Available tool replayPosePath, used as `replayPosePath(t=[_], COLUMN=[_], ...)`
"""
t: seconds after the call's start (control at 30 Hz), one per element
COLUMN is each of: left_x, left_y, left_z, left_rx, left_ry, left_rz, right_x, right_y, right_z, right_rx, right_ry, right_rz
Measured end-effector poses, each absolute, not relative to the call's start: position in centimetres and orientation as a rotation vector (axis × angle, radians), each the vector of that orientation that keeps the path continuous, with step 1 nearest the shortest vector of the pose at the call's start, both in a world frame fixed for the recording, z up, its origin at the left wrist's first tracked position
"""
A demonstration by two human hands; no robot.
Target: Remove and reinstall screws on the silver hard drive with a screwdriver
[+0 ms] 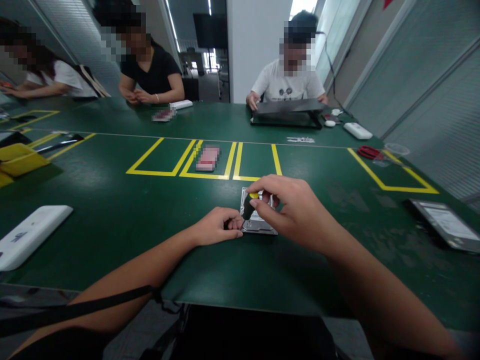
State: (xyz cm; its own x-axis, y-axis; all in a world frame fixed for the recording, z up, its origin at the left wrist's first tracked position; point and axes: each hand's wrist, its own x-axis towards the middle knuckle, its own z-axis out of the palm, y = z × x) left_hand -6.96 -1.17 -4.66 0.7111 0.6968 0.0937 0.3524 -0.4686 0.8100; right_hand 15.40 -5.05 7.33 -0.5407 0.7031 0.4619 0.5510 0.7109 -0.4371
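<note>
A silver hard drive (260, 226) lies flat on the green table in front of me. My right hand (288, 205) pinches a screwdriver (248, 206) with a dark handle and a yellow end cap, fingertips around its top. The screwdriver stands slightly tilted, its tip down at the drive's lower left corner. Against the drive's left edge rests my left hand (221, 226), its fingers curled and steadying that side near the tip. Part of the drive is hidden behind my right hand, and the exact contact of the tip is too small to make out.
Another hard drive (448, 224) lies at right. At left are a white device (33, 235) and a yellow container (22, 159). Yellow tape outlines, a pink phone (208, 158) and red-handled scissors (370, 152) lie farther back. Across the table sit several people, one holding a dark panel (287, 107).
</note>
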Motion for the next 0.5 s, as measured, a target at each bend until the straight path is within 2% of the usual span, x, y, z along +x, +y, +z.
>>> replayPosePath(t=[0.5], left_x=[-6.92], left_y=[-1.11], left_z=[-4.73], left_rx=[2.149], left_ry=[0.829], left_rz=[0.49], right_x=[15.53], right_y=[-4.65], right_z=[7.04], right_rx=[-0.922], right_ry=[-2.221], right_rz=[0.337])
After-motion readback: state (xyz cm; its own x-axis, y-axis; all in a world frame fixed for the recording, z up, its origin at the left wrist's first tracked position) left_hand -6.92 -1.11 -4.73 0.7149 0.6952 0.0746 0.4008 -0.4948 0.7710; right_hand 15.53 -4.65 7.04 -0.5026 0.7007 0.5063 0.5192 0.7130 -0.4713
